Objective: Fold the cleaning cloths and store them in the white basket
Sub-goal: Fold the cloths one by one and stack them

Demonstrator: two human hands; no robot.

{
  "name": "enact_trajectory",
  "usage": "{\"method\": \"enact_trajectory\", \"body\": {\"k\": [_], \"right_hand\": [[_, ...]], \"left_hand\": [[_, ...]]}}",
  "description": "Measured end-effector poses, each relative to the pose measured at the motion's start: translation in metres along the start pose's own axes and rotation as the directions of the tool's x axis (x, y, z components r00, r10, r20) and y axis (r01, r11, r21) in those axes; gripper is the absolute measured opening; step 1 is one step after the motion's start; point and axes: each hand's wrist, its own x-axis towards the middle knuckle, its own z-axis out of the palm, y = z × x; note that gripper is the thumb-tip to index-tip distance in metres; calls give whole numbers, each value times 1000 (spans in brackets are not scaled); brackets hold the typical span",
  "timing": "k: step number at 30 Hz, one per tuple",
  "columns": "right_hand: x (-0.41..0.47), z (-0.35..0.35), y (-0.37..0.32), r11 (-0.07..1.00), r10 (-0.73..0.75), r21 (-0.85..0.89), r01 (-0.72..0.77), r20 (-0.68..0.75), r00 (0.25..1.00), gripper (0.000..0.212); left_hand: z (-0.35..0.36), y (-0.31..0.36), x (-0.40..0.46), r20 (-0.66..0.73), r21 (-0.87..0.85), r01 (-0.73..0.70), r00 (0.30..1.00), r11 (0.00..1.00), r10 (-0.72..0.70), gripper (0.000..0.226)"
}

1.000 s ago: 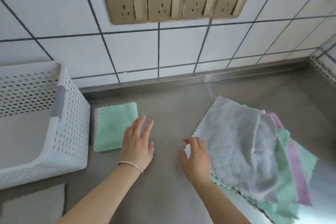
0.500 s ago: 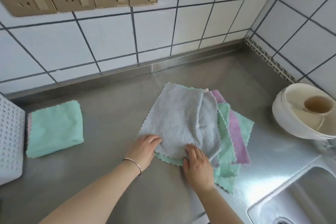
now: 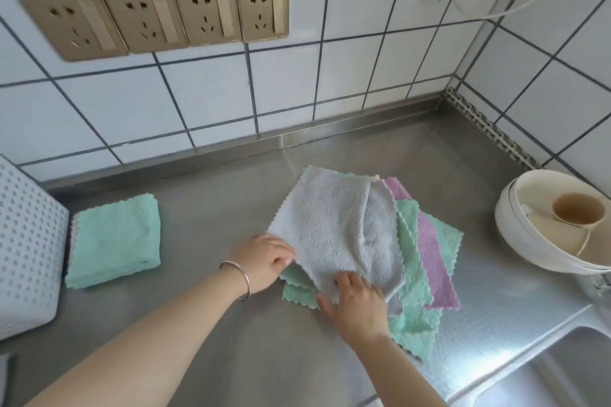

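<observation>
- Both hands have moved off the bare bench [image 3: 211, 334] and onto the loose pile of cloths; a second ago the left hand [image 3: 264, 263] was lying flat beside the folded green cloth [image 3: 114, 241] and only the right hand [image 3: 355, 307] was touching the pile.
- The left fingers now pinch the near-left edge of the grey cloth [image 3: 337, 235], which lies on top of the pile; the fingertips are tucked under the edge, so the exact grip is partly hidden.
- The right fingers curl round the near corner of the same grey cloth, thumb on top.
- Beneath and to the right of the right fingers fan out the unfolded green cloths [image 3: 413, 317] and a pink cloth [image 3: 436, 271], all flat on the bench.
- The folded green cloth sits well to the left of the left fingers, just beside the white basket [image 3: 29, 248], not in it.
- Reading of the change: one cloth is folded, and the grey one is being picked up for the next fold. Several cloths remain, and nothing seen here is stored yet, though the inside of the basket is out of view.
- A white bowl with a cup [image 3: 555, 228] stands far to the right of the fingers.
</observation>
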Motion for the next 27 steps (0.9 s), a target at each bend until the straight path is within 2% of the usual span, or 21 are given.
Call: {"method": "enact_trajectory", "body": {"k": [2, 4, 8, 12, 14, 16, 19, 21, 25, 27], "right_hand": [[4, 0, -4, 999, 5, -45, -5, 1, 1000, 29], [8, -3, -7, 997, 22, -79, -21, 23, 999, 30], [13, -24, -5, 998, 54, -46, -54, 1, 999, 34], [23, -80, 14, 940, 222, 291, -176, -132, 966, 6], [29, -117, 21, 889, 241, 432, -153, -157, 958, 17], [35, -155, 21, 819, 240, 563, -110, -161, 957, 22], [46, -196, 15, 790, 144, 613, -30, -137, 980, 8], [56, -208, 3, 821, 85, 571, -9, -107, 991, 18], [71, -203, -34, 785, 38, 620, -7, -37, 999, 23], [73, -192, -58, 709, 37, 705, -31, 6, 999, 30]], "left_hand": [[-4, 4, 2, -34, 42, 9, 999, 999, -7, 34], [-8, 8, 2, -85, 58, 46, 995, 997, -41, 30], [-20, 15, 3, -269, -4, 96, 959, 995, -93, 35], [-63, 26, -1, -482, -33, 72, 873, 997, -79, 66], [-94, 27, -10, -568, -34, 34, 821, 999, -47, 72], [-128, 26, -28, -625, -57, -18, 781, 998, -21, 62], [-175, 21, -63, -620, -164, -67, 783, 984, -51, 46], [-200, 10, -89, -615, -288, -69, 778, 955, -129, 29], [-217, -33, -128, -497, -454, 87, 802, 887, -332, 14], [-214, -52, -150, -442, -559, 118, 796, 821, -415, 14]]}}
